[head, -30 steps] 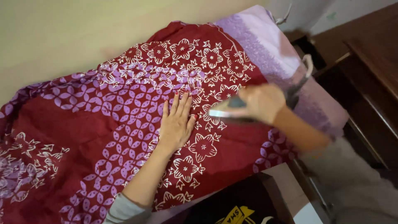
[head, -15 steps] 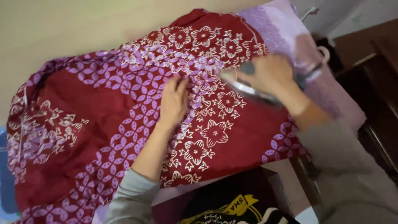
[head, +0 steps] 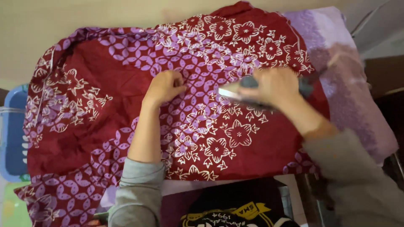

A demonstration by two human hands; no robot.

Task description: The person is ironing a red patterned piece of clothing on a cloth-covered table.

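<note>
Ironing in progress: red patterned cloth [head: 126, 105] lies spread over the purple-covered board [head: 357, 96], flat around the hands, rumpled at the left end, so that part looks undone. Left hand [head: 164, 86] rests on the cloth, fingers curled, pinning it. Right hand [head: 275, 86], motion-blurred, wraps around the iron [head: 235, 93], which sits on the cloth just beside the left hand.

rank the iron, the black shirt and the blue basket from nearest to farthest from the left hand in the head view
1. iron: just right of the left hand, under the right hand, on the red cloth.
2. black shirt: at the bottom edge, below the cloth.
3. blue basket: far left edge, past the cloth.
</note>
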